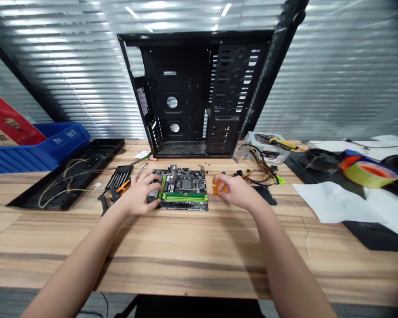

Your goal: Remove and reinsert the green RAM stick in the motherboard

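From my remote seat, the desk (185,265) reads as smooth, satin wood-grain laminate. The computer case (185,66) is matt black painted sheet metal (a dull coat, on my feed), the motherboard (185,174) a matt dark board with glossy green plastic memory slots, and the crate (61,143) by the desk's far left corner shiny blue plastic.

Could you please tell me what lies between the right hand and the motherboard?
An orange object lies at the fingertips of the right hand, in the head view.

Blk PC case (189,88), green RAM (185,197), tan-striped wood desk (199,251)
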A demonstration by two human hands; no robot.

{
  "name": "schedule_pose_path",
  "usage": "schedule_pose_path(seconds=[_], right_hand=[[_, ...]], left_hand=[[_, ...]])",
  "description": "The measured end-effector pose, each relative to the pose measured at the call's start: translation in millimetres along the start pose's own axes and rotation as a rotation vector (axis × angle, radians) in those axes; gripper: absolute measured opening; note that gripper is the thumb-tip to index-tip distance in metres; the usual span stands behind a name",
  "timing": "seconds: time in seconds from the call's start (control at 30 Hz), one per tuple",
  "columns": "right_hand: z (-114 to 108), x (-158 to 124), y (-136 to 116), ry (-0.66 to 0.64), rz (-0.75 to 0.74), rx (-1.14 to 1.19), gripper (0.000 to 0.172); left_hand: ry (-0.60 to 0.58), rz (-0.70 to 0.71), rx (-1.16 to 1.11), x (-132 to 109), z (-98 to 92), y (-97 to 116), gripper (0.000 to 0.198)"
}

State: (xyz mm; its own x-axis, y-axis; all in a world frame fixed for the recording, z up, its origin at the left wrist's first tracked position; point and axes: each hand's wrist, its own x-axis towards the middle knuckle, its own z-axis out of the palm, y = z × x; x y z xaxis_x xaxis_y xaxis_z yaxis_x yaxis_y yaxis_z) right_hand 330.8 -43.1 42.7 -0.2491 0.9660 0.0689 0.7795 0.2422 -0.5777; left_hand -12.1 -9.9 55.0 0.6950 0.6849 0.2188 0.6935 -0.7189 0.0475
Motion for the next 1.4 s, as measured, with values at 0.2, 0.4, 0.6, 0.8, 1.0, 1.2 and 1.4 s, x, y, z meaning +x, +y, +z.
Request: schedule_pose_path(seconds=[0.2, 0.4, 0.6, 0.8, 1.0, 1.2, 1.4], right_hand=[[-18.9, -4.9, 27.2, 0.061, 0.199, -0.221, 0.037], [-19.0, -3.9, 33.4, 0.067, 0.220, -0.228, 0.037], [-12.7, -1.2, 20.8, 0.002, 0.209, -0.265, 0.041], [-9.2, -1.5, 17.3, -0.014, 0.225, -0.276, 0.048], [-6.4, -1.2, 17.3, 0.004, 0.207, -0.273, 0.050], [-3.9, -2.2, 11.4, 0.045, 0.211, -0.364, 0.060], [-0.7, -1.9, 10.9, 0.045, 0.164, -0.366, 0.069]], left_hand=[[-0.009, -0.015, 0.013, -0.8, -1.3, -1.7, 0.024], [-0.025, -0.017, 0.011, 0.2, -1.5, -1.2, 0.025], [-0.031, -0.021, 0.021, 1.9, -6.0, 4.2, 0.024], [-0.045, -0.033, 0.030, 1.6, -6.5, 5.3, 0.025], [-0.055, -0.042, 0.026, 1.9, -6.8, 5.6, 0.024], [-0.053, -0.041, 0.012, 1.8, -5.6, 4.1, 0.026], [-0.041, -0.031, 0.001, 2.4, -6.5, 5.4, 0.026]])
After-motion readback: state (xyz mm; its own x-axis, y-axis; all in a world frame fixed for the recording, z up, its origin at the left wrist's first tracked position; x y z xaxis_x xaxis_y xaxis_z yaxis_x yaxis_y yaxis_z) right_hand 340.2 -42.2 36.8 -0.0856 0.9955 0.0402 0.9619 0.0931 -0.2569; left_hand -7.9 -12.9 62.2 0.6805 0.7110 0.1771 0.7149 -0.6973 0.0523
